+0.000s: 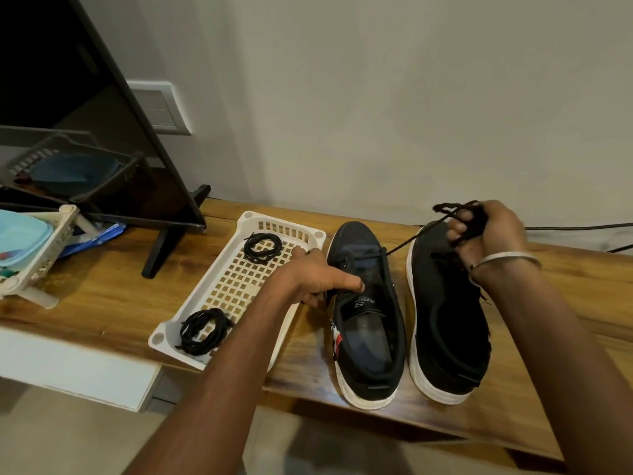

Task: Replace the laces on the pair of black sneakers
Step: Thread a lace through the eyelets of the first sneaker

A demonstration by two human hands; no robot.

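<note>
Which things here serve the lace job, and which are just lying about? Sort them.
For the job: left sneaker, right sneaker, old lace gripped by the right hand, two lace coils, white tray, left hand holding the left sneaker.

Lying about: TV, rack, blue tub.

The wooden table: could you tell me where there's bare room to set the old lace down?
Bare wood lies between the white tray and the screen's stand. The tray's middle grid, between its two lace coils, is free. Around the sneakers it is crowded by both hands.
</note>
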